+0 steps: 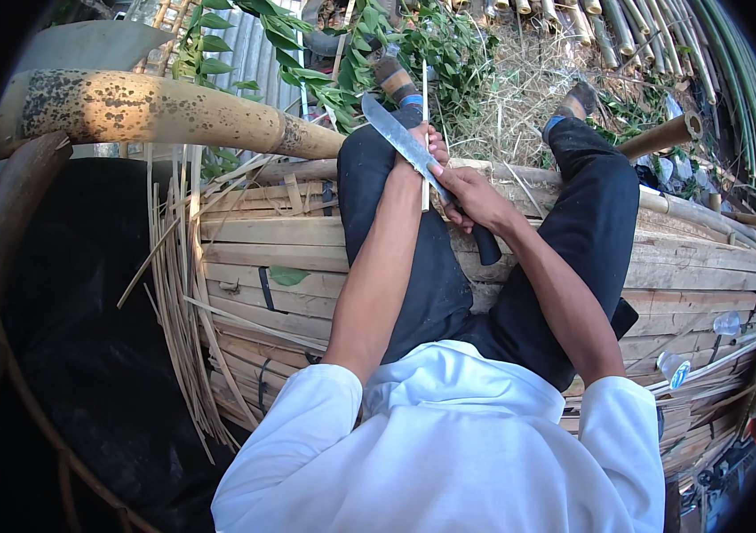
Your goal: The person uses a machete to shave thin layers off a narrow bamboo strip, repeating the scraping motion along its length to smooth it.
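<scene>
My right hand grips a machete near the base of its blade, with the thumb along the blade and the black handle sticking out below the palm. The broad grey blade slants up and left across my left hand. That hand is closed around a thin, pale bamboo strip, which stands nearly upright in the view between my knees. The blade lies over the strip and hides part of it and of the left fingers. Whether the cutting edge touches the strip, I cannot tell.
I sit on stacked bamboo slats. Loose thin strips hang at the left beside black sheeting. A thick bamboo pole crosses the upper left. Leafy branches lie ahead; bamboo poles lie far right, plastic cups nearer.
</scene>
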`<state>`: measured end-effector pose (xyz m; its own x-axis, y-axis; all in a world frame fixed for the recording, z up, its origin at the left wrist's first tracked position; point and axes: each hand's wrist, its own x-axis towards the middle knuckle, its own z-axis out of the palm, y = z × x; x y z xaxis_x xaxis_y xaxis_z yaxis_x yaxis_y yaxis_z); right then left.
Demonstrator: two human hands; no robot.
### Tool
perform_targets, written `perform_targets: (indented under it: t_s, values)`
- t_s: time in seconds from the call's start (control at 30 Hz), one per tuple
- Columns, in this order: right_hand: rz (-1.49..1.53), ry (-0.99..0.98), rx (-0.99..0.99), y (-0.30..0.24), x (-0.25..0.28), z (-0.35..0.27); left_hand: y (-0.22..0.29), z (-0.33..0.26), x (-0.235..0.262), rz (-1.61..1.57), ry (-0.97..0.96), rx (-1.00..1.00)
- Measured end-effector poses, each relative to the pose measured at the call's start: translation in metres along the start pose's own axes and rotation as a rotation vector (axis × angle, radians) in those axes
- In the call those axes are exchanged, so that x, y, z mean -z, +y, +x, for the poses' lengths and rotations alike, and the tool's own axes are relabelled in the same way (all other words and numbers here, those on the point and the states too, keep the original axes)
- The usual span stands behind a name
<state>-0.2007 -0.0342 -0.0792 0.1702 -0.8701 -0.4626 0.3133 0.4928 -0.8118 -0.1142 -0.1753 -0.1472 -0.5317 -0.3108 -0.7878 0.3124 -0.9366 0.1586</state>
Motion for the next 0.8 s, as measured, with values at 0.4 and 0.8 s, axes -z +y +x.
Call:
perform_targets:
  t_s: [0.4, 0.8]
  values:
    - [-0.008, 0.064, -0.009, -0.002, 0.004, 0.007, -0.010, 0.001, 0.016, -0.073, -0.164, -0.064]
    - [-0.002, 0.020, -0.008, -0.003, 0.005, 0.002, -0.009, -0.001, 0.006, -0.033, -0.068, -0.049]
